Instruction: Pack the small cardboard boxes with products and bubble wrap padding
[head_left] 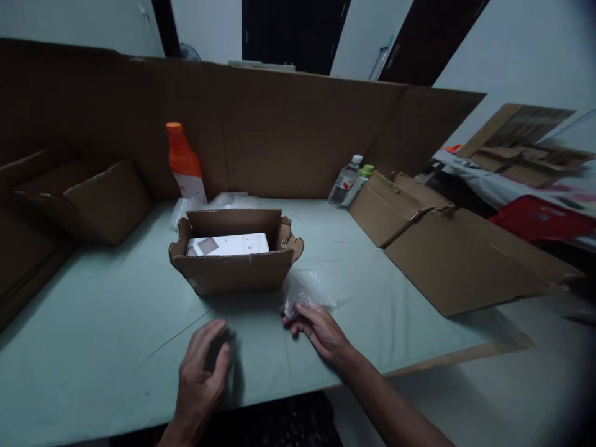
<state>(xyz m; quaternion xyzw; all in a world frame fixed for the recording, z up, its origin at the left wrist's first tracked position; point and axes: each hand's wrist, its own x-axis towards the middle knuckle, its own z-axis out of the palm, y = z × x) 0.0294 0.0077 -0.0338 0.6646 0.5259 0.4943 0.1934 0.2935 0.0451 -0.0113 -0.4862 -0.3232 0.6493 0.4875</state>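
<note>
**Pinching bubble wrap (321, 287) just outside an open carton (242, 277)**

Holding the near edge of the bubble wrap between bent fingertips and thumb of the right hand (317, 329), with hardly any gap showing. Cannot tell, in such dim light, how much plastic is caught. Trailing the rest loosely beyond those fingertips, over the table (116, 329) and up to the carton's right end; touching it or only near, hard to say. Curving the left hand (200, 366) around nothing, with thumb and fingers well parted, nearer the table's edge than the carton. Cannot tell whether resting on the tabletop or just above.

Looking past both sets of fingers, finding the carton between and beyond them, with a white box (228, 246) inside its walls.

Could snag and tear the bubble wrap if dragged over the carton's ragged right flap (295, 243), just beyond the right fingertips. Could lose the pinch, being thin plastic gripped only by an edge. Could also shove or tip the carton with a hard tug after such a snag, for want of any steadying touch from the left fingers.
</note>
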